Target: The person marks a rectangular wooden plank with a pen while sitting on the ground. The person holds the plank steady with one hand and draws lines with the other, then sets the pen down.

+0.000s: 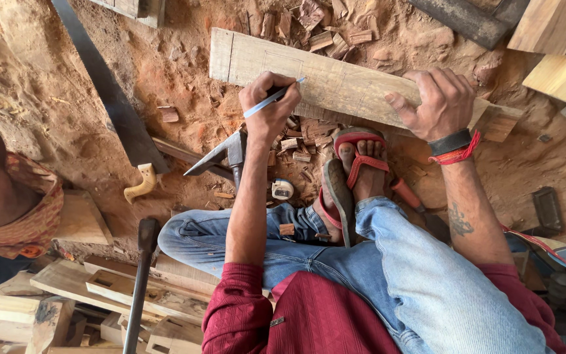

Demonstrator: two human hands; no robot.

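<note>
The left hand [268, 108] is clenched on a blue pen [274, 98], tip touching the wooden plank [335, 85] just beyond it. The plank's long axis runs left to right, past the pen, under the right hand [435, 101], which presses flat, grasping nothing.

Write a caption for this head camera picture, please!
Left hand marks a wooden plank with a pen; right hand steadies it.

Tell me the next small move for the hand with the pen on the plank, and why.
Probably draw the pen on along the plank. The left hand holds its tip on the wood beside faint ruled lines, and the right hand presses the plank down, with a sandalled foot against its near edge.
</note>
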